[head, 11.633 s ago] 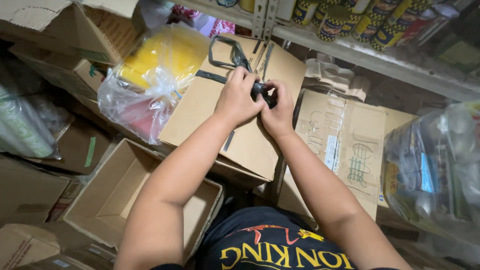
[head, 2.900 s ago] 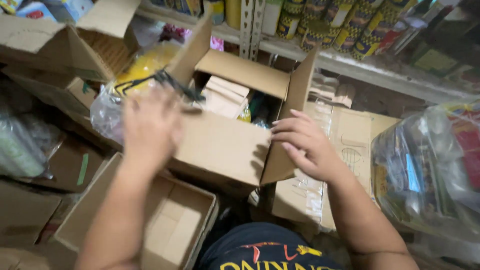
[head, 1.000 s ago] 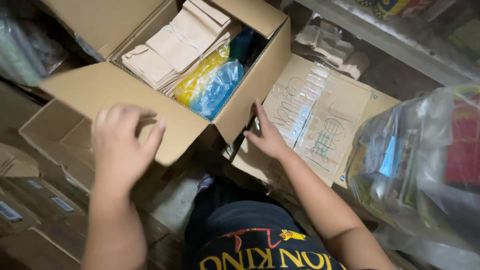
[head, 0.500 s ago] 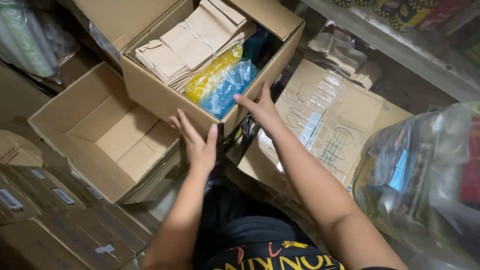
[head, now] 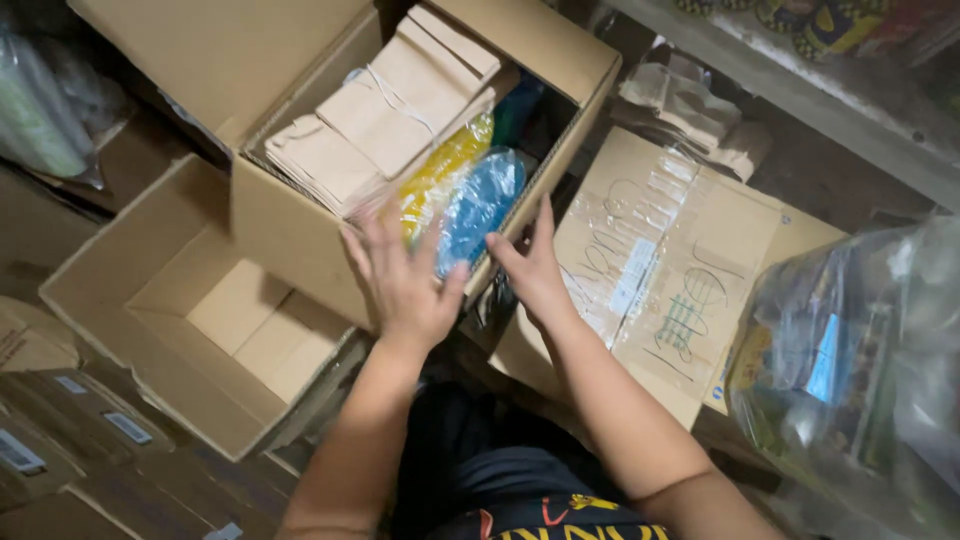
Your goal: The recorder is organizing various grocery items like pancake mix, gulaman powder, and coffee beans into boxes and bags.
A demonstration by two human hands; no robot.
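An open cardboard box (head: 300, 215) fills the upper middle of the view, its flaps folded outward and its near wall facing the person. It is plain brown, slightly creased, and tilted so its contents show from above. Inside, toward its far left, lie bundles of tan paper bags (head: 385, 115) tied with thin white string. Beside them, toward the box's near right corner, sit a yellow packet (head: 445, 170) and a blue packet (head: 485, 195), both in shiny clear plastic.

Left of the box and lower, an empty carton (head: 150, 330) stands open. Right of the box lies a flattened, taped carton (head: 660, 270) with scribbled marks. Further right of the box, a large clear plastic sack (head: 860, 370) bulges with goods. Above the box's right flap runs a shelf edge (head: 800, 95).

The left hand (head: 405, 275) lies flat against the box's near wall, fingers spread wide, fingertips reaching over the rim to the yellow packet; it clasps nothing. The right hand (head: 530, 270) presses the box's near right corner, fingers extended and splayed, palm against the cardboard, also closed on nothing.

Compared with half a second earlier, the box sits closer and larger in view, the left hand has risen from the lower wall to the rim, and the right hand has shifted nearer the corner by the blue packet.
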